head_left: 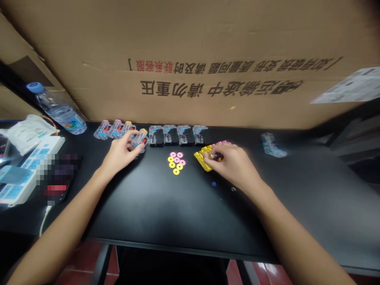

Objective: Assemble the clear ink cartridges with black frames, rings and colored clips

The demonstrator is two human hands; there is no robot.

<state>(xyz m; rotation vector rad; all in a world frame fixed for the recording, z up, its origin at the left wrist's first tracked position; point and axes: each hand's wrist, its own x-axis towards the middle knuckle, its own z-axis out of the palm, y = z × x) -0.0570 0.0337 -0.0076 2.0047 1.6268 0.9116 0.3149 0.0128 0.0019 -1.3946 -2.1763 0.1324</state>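
Observation:
My left hand (120,152) rests on the black table (166,206) with its fingers closed round a clear plastic piece with a yellow cap (139,139). Beside it lie three similar clear pieces with pink and yellow caps (114,129). My right hand (234,162) pinches a small dark part over a pile of yellow and pink plastic pieces (204,156). Between my hands lies a cluster of pink and yellow rings (176,162). A row of clear pieces with black inserts (178,135) lines the back.
A large cardboard sheet (190,59) stands behind the table. At the left are a water bottle (57,109), a white bag (26,132) and white power strips (20,174). Another clear piece (271,145) lies at the right. A small blue dot (214,184) sits near my right wrist.

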